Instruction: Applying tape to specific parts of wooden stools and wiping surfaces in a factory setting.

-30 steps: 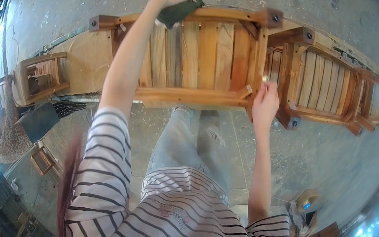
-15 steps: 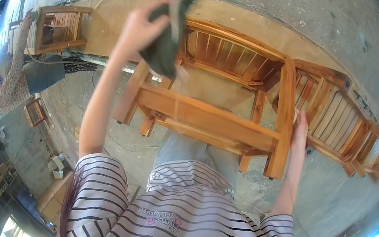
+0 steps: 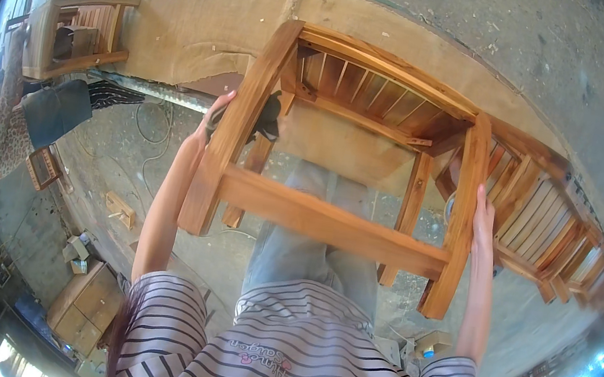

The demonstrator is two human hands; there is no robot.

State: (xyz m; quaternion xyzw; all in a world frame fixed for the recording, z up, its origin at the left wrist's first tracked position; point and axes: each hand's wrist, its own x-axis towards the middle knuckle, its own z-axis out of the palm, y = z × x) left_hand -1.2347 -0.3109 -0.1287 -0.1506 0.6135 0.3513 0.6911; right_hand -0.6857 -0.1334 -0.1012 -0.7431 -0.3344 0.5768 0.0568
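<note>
Frame (image 3: 334, 222), long axis crosswise, legs (image 3: 458, 233) bodyward

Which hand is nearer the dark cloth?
Left: left hand is on the left post of the wooden frame, by the cloth; right hand is across, on the right post.

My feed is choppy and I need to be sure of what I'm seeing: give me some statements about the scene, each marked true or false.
1. The left grip is on the left side of the wooden frame. True.
2. The right grip is away from the frame. False: it is against its right side.
3. A dark cloth shows near the left grip. True.
4. Slatted wooden pieces are right of the frame. True.
5. The shirt is plain. False: it is striped.
</note>
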